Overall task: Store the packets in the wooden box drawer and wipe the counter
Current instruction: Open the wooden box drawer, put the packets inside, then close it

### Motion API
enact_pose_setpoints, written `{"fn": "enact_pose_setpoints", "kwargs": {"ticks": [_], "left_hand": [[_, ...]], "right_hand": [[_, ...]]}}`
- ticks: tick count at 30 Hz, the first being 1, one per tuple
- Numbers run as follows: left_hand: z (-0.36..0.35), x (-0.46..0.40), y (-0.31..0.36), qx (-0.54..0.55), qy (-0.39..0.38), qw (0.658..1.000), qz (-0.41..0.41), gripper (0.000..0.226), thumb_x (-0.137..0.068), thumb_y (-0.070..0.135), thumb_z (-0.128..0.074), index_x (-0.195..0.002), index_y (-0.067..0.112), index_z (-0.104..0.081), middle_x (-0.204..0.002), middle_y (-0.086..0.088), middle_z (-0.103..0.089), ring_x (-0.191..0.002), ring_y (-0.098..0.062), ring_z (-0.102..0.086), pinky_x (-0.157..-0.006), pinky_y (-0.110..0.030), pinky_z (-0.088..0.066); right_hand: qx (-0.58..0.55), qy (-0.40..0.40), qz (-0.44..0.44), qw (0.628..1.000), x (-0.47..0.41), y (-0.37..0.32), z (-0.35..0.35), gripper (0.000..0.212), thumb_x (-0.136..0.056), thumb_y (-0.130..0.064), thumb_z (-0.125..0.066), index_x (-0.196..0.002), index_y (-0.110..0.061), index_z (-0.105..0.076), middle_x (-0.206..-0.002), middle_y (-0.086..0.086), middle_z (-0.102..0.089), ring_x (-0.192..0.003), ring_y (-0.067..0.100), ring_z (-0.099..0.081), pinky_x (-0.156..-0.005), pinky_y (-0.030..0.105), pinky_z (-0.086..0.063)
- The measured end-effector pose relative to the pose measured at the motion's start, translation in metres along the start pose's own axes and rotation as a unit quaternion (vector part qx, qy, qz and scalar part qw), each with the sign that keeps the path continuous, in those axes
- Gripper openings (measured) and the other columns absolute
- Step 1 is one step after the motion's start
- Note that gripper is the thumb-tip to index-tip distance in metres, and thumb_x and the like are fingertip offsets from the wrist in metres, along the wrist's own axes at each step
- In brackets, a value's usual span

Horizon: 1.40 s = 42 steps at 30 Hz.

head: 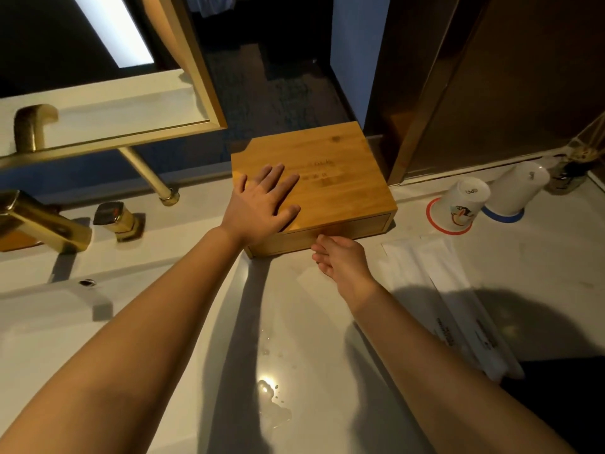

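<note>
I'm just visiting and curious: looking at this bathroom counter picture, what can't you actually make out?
- Head view: the inside of the wooden box; its drawer front looks shut.
- Head view: the right hand fingertips, curled against the drawer front; any grip on it can't be judged.
- Head view: the print on the white packets; too small and blurred.
- Head view: the faint marking on the box top, partly covered by the left hand.

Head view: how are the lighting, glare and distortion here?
Head view: dim, warm light; both arms cast long shadows over the counter; a bright glare spot sits on the water droplets; wide-angle bending curves the mirror frame; the packets are pale with unreadable print; left hand on the wooden box and right hand slightly soft.
</note>
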<state>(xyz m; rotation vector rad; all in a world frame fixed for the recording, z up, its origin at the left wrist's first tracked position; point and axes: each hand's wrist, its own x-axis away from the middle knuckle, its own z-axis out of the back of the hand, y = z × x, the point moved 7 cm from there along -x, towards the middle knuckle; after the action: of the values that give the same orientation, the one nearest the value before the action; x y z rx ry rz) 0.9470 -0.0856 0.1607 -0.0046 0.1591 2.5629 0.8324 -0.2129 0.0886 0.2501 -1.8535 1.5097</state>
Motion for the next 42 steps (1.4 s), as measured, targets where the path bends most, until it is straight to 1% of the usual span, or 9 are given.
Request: {"fn": "enact_pose_setpoints", "kwargs": {"ticks": [3, 6, 12, 17, 22, 26, 31, 38, 42], "left_hand": [[0.0, 0.0, 0.0, 0.002, 0.001, 1.0, 0.001, 0.062, -0.089, 0.059, -0.023, -0.147, 0.036, -0.019, -0.159, 0.0, -0.014, -0.146, -0.022, -0.01, -0.114, -0.05, -0.008], [0.001, 0.0, 0.001, 0.008, 0.006, 1.0, -0.001, 0.062, -0.089, 0.059, -0.024, -0.146, 0.036, -0.02, -0.158, 0.0, -0.015, -0.146, -0.021, -0.01, -0.114, -0.05, -0.007], [0.0, -0.002, -0.001, 0.013, -0.002, 1.0, -0.007, 0.064, -0.088, 0.06, -0.022, -0.147, 0.036, -0.018, -0.159, 0.0, -0.014, -0.146, -0.022, -0.01, -0.115, -0.05, -0.006], [0.001, -0.003, -0.002, 0.015, 0.001, 1.0, -0.001, 0.064, -0.087, 0.061, -0.024, -0.146, 0.037, -0.019, -0.159, 0.0, -0.015, -0.146, -0.022, -0.01, -0.115, -0.051, -0.006], [-0.001, -0.003, -0.002, 0.009, -0.009, 1.0, -0.002, 0.063, -0.088, 0.061, -0.024, -0.146, 0.037, -0.018, -0.159, -0.001, -0.014, -0.146, -0.022, -0.01, -0.115, -0.052, -0.007], [0.0, -0.003, -0.001, 0.011, -0.009, 1.0, -0.005, 0.064, -0.088, 0.061, -0.023, -0.147, 0.036, -0.018, -0.159, -0.001, -0.014, -0.146, -0.023, -0.01, -0.115, -0.052, -0.008], [0.0, -0.003, -0.002, 0.006, -0.013, 1.0, -0.005, 0.065, -0.088, 0.062, -0.022, -0.147, 0.035, -0.017, -0.159, -0.002, -0.014, -0.146, -0.023, -0.01, -0.115, -0.052, -0.009], [-0.001, -0.001, -0.003, 0.012, -0.014, 1.0, -0.009, 0.066, -0.087, 0.063, -0.022, -0.147, 0.036, -0.017, -0.159, -0.001, -0.014, -0.146, -0.023, -0.009, -0.115, -0.053, -0.009], [0.0, -0.002, -0.002, 0.01, -0.011, 1.0, -0.01, 0.066, -0.087, 0.062, -0.022, -0.147, 0.035, -0.017, -0.159, -0.001, -0.014, -0.146, -0.023, -0.009, -0.115, -0.053, -0.009]], "right_hand": [[-0.021, -0.011, -0.013, 1.0, 0.0, 0.002, -0.004, 0.012, -0.09, -0.028, -0.056, -0.092, -0.017, -0.062, -0.087, 0.001, -0.068, -0.084, 0.017, -0.065, -0.07, 0.026, -0.049], [-0.012, -0.002, -0.014, 1.0, 0.0, 0.003, -0.004, 0.011, -0.091, -0.028, -0.055, -0.084, -0.022, -0.06, -0.087, 0.002, -0.066, -0.084, 0.018, -0.066, -0.071, 0.028, -0.05], [-0.018, -0.017, -0.039, 0.999, 0.021, 0.02, 0.007, 0.01, -0.092, -0.024, -0.053, -0.088, -0.019, -0.06, -0.085, 0.002, -0.063, -0.086, 0.018, -0.066, -0.077, 0.03, -0.053], [-0.021, -0.026, -0.043, 0.999, 0.046, 0.038, 0.021, 0.015, -0.094, -0.019, -0.05, -0.081, -0.016, -0.058, -0.08, 0.006, -0.06, -0.083, 0.022, -0.065, -0.069, 0.029, -0.053], [-0.018, -0.066, -0.037, 0.997, 0.071, 0.056, 0.034, 0.013, -0.095, -0.016, -0.046, -0.087, -0.014, -0.056, -0.083, 0.008, -0.058, -0.093, 0.025, -0.065, -0.073, 0.029, -0.054], [-0.024, -0.079, -0.046, 0.996, 0.086, 0.067, 0.04, 0.013, -0.095, -0.015, -0.046, -0.087, -0.015, -0.055, -0.086, 0.009, -0.059, -0.089, 0.021, -0.065, -0.07, 0.026, -0.054], [-0.026, -0.081, -0.026, 0.996, 0.102, 0.078, 0.048, 0.018, -0.095, -0.015, -0.045, -0.082, -0.013, -0.057, -0.078, 0.008, -0.057, -0.085, 0.021, -0.066, -0.069, 0.026, -0.053], [-0.038, -0.055, -0.041, 0.997, 0.118, 0.104, 0.06, 0.02, -0.093, -0.015, -0.049, -0.074, -0.011, -0.055, -0.071, 0.006, -0.057, -0.077, 0.02, -0.065, -0.069, 0.03, -0.051], [-0.033, -0.042, -0.043, 0.998, 0.118, 0.107, 0.062, 0.016, -0.092, -0.016, -0.052, -0.078, -0.01, -0.058, -0.071, 0.005, -0.059, -0.074, 0.019, -0.066, -0.068, 0.028, -0.053]]}}
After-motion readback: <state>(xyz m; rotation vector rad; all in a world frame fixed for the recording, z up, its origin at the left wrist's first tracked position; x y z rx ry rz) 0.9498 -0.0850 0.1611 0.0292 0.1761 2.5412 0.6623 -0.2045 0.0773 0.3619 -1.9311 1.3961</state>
